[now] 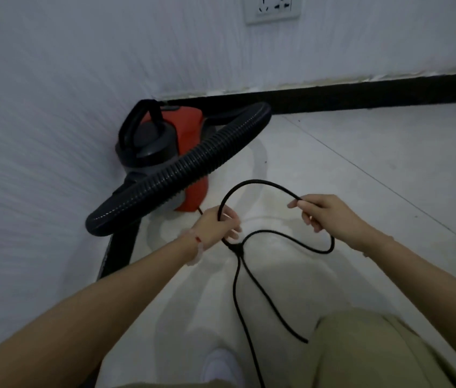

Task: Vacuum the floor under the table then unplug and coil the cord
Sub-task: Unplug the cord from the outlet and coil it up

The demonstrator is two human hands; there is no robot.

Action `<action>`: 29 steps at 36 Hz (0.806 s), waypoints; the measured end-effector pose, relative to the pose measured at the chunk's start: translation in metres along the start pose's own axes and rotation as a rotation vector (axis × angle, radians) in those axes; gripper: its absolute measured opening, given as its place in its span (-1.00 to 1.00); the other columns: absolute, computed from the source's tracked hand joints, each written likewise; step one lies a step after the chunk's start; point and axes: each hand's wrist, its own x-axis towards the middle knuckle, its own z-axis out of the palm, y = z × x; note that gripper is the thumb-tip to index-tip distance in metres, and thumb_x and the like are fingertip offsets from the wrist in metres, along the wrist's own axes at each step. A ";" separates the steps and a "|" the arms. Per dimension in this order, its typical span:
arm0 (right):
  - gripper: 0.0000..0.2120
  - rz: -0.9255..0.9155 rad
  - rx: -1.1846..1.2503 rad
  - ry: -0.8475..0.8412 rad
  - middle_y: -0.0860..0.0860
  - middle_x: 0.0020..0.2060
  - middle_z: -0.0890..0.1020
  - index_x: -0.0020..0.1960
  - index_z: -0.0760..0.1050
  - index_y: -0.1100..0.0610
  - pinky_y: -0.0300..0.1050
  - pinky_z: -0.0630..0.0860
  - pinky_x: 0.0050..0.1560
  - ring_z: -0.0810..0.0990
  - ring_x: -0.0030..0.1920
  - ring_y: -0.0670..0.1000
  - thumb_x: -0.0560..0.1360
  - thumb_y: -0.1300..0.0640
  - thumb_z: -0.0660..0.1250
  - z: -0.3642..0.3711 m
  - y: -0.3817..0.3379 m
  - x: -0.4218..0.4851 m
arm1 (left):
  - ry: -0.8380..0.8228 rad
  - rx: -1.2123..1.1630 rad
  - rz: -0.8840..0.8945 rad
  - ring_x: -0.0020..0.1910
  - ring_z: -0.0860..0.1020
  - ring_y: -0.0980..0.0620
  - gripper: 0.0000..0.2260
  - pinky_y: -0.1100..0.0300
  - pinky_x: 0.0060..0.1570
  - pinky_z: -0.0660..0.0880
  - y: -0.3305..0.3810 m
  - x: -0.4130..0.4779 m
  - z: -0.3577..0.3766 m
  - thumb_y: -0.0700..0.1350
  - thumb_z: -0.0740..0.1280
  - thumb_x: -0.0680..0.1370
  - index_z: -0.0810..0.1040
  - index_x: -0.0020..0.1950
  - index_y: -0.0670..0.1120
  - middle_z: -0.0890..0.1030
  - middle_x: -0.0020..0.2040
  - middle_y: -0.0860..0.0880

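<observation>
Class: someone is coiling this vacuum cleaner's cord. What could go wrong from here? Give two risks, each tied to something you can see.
1. The cord crosses itself in a tight twist just below the left hand. If the right hand pulls its loop wider, that twist may cinch into a knot.
2. Loose strands trail down past the white shoe. A step on them could jerk the coil free or tug the vacuum.

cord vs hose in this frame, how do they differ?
The hose is thick and ribbed; the cord is thin and smooth. The hose arcs from the vacuum, untouched; the cord is looped between left hand and right hand, both gripping it. Both are dark and curved.
</observation>
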 end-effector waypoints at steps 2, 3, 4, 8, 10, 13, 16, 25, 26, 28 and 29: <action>-0.74 0.030 0.025 -0.016 0.04 -0.39 0.47 0.04 0.61 0.16 -0.35 0.37 -0.46 0.38 -0.51 -0.13 0.62 0.12 0.16 0.012 -0.009 -0.005 | -0.054 -0.119 -0.049 -0.33 0.63 0.03 -0.95 0.03 0.05 0.50 0.009 -0.008 0.011 -0.20 0.32 0.54 0.50 -0.13 -0.10 0.62 -0.21 -0.10; -0.73 0.053 0.031 -0.043 0.04 -0.40 0.48 0.05 0.61 0.16 -0.33 0.38 -0.46 0.39 -0.51 -0.10 0.62 0.11 0.15 0.017 -0.013 -0.008 | -0.073 -0.160 -0.065 -0.29 0.65 0.02 -0.98 0.03 0.08 0.52 0.013 -0.011 0.015 -0.19 0.34 0.52 0.51 -0.09 -0.09 0.63 -0.18 -0.10; -0.72 0.080 0.039 -0.088 0.05 -0.40 0.49 0.05 0.61 0.17 -0.30 0.40 -0.46 0.40 -0.50 -0.06 0.62 0.10 0.15 0.020 -0.017 -0.010 | -0.087 -0.192 -0.075 -0.20 0.66 0.00 -0.92 0.04 0.07 0.55 0.017 -0.013 0.019 -0.18 0.37 0.50 0.53 -0.03 -0.09 0.64 -0.11 -0.11; -0.70 0.139 0.052 -0.255 0.08 -0.40 0.50 0.07 0.58 0.22 -0.23 0.50 -0.42 0.45 -0.52 -0.04 0.63 0.08 0.13 0.019 -0.032 -0.021 | -0.175 -0.297 -0.101 0.12 0.57 -0.04 -0.60 0.12 -0.06 0.62 0.035 -0.017 0.026 -0.16 0.45 0.45 0.48 0.27 0.00 0.58 0.10 -0.06; -0.69 0.161 0.042 -0.295 0.09 -0.40 0.50 0.09 0.56 0.24 -0.21 0.53 -0.40 0.47 -0.52 -0.03 0.64 0.08 0.13 0.011 -0.039 -0.027 | -0.215 -0.359 -0.097 0.18 0.53 -0.02 -0.61 0.11 0.01 0.60 0.045 -0.016 0.031 -0.14 0.46 0.44 0.51 0.25 0.03 0.57 0.11 -0.01; -0.68 0.181 0.016 -0.318 0.09 -0.39 0.51 0.12 0.55 0.26 -0.21 0.54 -0.39 0.48 -0.51 -0.03 0.64 0.07 0.12 0.000 -0.049 -0.037 | -0.209 -0.428 -0.065 0.22 0.50 0.04 -0.69 0.12 0.08 0.56 0.058 -0.010 0.045 -0.09 0.48 0.43 0.60 0.15 -0.03 0.60 0.17 0.01; -0.70 0.158 0.014 -0.309 0.09 -0.38 0.52 0.11 0.53 0.24 -0.22 0.55 -0.39 0.50 -0.51 -0.07 0.63 0.07 0.12 0.004 -0.058 -0.045 | -0.171 -0.548 -0.022 0.13 0.56 0.06 -0.77 0.15 -0.08 0.51 0.064 -0.008 0.059 -0.09 0.41 0.49 0.59 0.08 -0.18 0.65 0.10 -0.04; -0.69 0.191 0.103 -0.394 0.01 -0.23 0.56 0.19 0.53 0.18 -0.23 0.51 0.03 0.55 -0.16 -0.05 0.64 0.06 0.09 0.022 -0.033 -0.056 | 0.091 -1.117 -0.049 -0.64 0.34 0.13 -0.69 0.17 -0.21 0.54 0.060 0.008 0.033 -0.15 0.19 0.60 0.30 -0.35 -0.09 0.33 -0.63 0.05; -0.70 0.192 0.077 -0.472 -0.01 -0.12 0.59 0.21 0.52 0.10 -0.19 0.46 0.15 0.55 -0.02 -0.07 0.64 0.02 0.09 0.020 -0.031 -0.057 | 0.099 -1.156 -0.049 -0.68 0.29 0.14 -0.69 0.21 -0.26 0.51 0.056 0.009 0.027 -0.15 0.17 0.61 0.28 -0.35 -0.08 0.29 -0.65 0.06; -0.78 0.203 0.006 -0.607 -0.12 0.10 0.57 0.17 0.49 -0.03 -0.19 0.33 0.27 0.46 0.20 -0.19 0.64 0.03 0.11 0.016 -0.026 -0.057 | 0.121 -1.230 -0.047 -0.71 0.20 0.15 -0.68 0.30 -0.45 0.44 0.046 0.011 0.020 -0.17 0.16 0.61 0.26 -0.35 -0.09 0.23 -0.65 0.07; -0.81 0.187 -0.045 -0.648 -0.14 0.14 0.55 0.15 0.48 -0.03 -0.29 0.31 0.24 0.43 0.22 -0.23 0.63 0.07 0.13 0.015 -0.023 -0.057 | 0.123 -1.269 -0.047 -0.72 0.17 0.15 -0.68 0.34 -0.55 0.38 0.042 0.010 0.018 -0.18 0.16 0.61 0.26 -0.35 -0.10 0.22 -0.65 0.07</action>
